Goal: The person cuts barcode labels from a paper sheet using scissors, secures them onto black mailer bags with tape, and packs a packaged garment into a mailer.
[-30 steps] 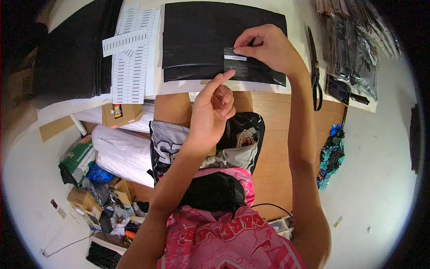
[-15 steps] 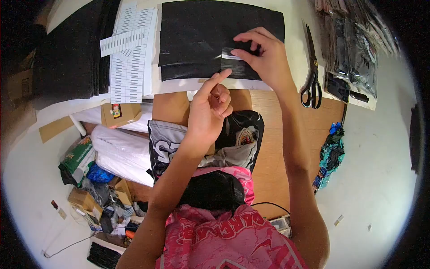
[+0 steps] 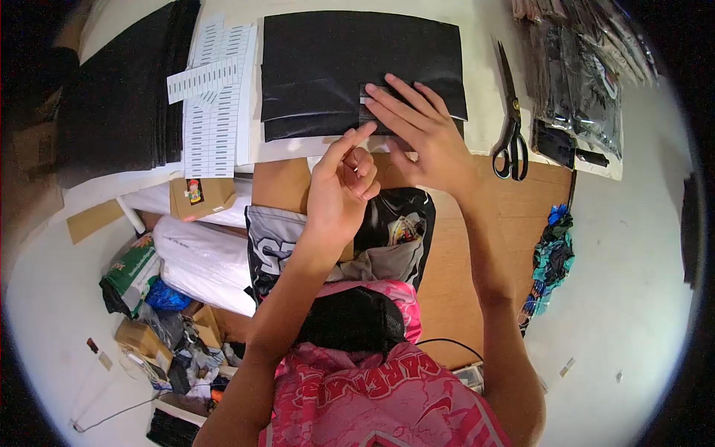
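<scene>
A flat black plastic bag (image 3: pixel 320 63) lies on the white table, a folded strip along its near edge. My right hand (image 3: pixel 421 134) rests palm down on its near right part, fingers stretched and spread. Under those fingertips a small white label (image 3: pixel 363 100) on a glossy clear patch is partly covered. My left hand (image 3: pixel 344 175) is turned palm up just off the table's near edge. Its index finger points at the bag's lower edge, while the other fingers curl loosely; I see nothing in it.
Sheets of small printed labels (image 3: pixel 216 119) lie left of the bag, beside a stack of black bags (image 3: pixel 119 97). Black scissors (image 3: pixel 512 123) lie to the right, near clear-wrapped packages (image 3: pixel 585 82) and a phone (image 3: pixel 555 145). Below the table stand a cardboard box (image 3: pixel 201 197) and white wrapped rolls (image 3: pixel 201 253).
My right hand has gone from a pinch above the label to lying flat over it with spread fingers. My left hand has barely moved. The view has shifted slightly.
</scene>
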Demonstrator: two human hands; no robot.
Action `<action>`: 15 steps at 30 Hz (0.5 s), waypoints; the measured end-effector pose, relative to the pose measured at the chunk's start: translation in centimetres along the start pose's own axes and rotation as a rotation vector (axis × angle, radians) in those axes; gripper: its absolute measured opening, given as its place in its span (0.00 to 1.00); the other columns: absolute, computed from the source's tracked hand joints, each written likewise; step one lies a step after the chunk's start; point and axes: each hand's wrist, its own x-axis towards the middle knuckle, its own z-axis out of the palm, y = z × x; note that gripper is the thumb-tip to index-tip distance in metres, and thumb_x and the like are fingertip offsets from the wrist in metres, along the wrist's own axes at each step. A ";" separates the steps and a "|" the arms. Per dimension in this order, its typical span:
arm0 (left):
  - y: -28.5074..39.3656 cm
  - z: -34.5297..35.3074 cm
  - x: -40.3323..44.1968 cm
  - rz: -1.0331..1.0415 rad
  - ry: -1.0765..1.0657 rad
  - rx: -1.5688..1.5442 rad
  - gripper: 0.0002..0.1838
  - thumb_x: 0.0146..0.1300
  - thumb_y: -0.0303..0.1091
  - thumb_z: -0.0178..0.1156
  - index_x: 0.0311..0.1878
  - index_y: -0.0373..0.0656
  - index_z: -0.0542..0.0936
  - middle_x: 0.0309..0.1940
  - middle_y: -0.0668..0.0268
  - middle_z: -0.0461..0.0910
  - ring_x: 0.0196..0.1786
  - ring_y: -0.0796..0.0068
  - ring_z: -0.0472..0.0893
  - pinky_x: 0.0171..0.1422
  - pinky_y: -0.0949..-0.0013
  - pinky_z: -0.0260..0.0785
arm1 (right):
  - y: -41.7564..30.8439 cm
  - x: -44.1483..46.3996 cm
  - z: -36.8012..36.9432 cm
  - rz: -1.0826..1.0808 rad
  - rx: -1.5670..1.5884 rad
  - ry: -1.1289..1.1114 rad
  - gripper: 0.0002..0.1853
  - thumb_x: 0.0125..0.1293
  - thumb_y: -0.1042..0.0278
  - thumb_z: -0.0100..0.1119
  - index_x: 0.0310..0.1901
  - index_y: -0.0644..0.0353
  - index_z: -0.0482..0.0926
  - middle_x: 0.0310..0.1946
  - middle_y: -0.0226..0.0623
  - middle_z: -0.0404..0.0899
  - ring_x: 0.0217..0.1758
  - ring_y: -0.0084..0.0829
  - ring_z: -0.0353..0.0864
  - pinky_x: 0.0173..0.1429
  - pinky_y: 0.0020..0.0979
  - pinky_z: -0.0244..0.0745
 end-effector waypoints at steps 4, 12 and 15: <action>-0.2 0.0 -0.1 0.022 0.001 0.015 0.20 0.68 0.45 0.56 0.55 0.41 0.78 0.20 0.77 0.67 0.18 0.85 0.59 0.27 0.77 0.49 | -0.2 -0.1 1.1 0.026 -0.087 0.026 0.31 0.54 0.69 0.61 0.63 0.56 0.72 0.68 0.33 0.67 0.74 0.39 0.60 0.73 0.51 0.54; 0.0 -0.8 0.4 0.002 0.000 -0.059 0.20 0.71 0.44 0.52 0.55 0.38 0.78 0.20 0.74 0.66 0.18 0.85 0.60 0.22 0.79 0.52 | -1.0 -0.1 1.7 0.051 -0.102 0.040 0.33 0.56 0.59 0.64 0.65 0.57 0.70 0.70 0.35 0.63 0.76 0.41 0.56 0.75 0.53 0.49; -0.1 -0.9 0.5 -0.004 -0.040 -0.079 0.21 0.71 0.44 0.52 0.56 0.37 0.78 0.20 0.74 0.66 0.18 0.85 0.60 0.22 0.79 0.52 | -1.4 -0.8 2.0 0.095 -0.123 0.053 0.34 0.58 0.56 0.63 0.66 0.57 0.68 0.72 0.37 0.61 0.76 0.42 0.55 0.75 0.52 0.47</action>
